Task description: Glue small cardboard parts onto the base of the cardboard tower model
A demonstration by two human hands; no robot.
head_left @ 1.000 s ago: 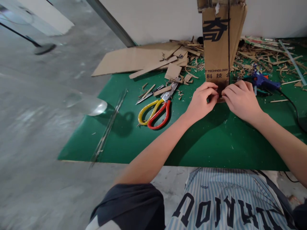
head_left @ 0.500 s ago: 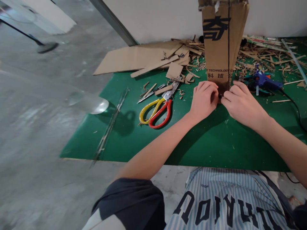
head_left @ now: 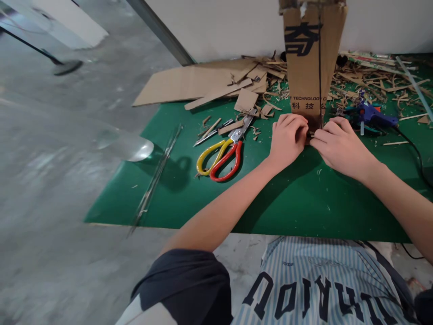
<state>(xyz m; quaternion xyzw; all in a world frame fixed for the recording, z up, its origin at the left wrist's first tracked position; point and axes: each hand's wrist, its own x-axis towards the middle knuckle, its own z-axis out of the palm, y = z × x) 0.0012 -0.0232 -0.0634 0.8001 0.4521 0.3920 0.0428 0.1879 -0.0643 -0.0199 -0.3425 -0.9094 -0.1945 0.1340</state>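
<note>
The left hand point(head_left: 287, 137) curls its fingers in and pinches the bottom edge of an upright cardboard piece point(head_left: 307, 58). The right hand point(head_left: 341, 145) meets it from the other side, its fingertips pressed to the same lower edge, so both hands grasp the cardboard right at its foot. The two hands are almost touching each other there. The cardboard piece stands tall on the green mat point(head_left: 297, 203), printed with a large black character and a line of small lettering, and its top runs out of view.

Just beside the right hand lies a blue glue gun point(head_left: 371, 119) with its black cord point(head_left: 414, 151) trailing toward the mat's right edge. To the left of the left hand rest scissors point(head_left: 221, 155) with one yellow and one red handle – blades pointing toward the wall. Behind them sit a flat cardboard sheet point(head_left: 182, 83) and a heap of cardboard scraps point(head_left: 372, 81). Thin clear rods point(head_left: 155, 176) lie near the mat's left edge.
</note>
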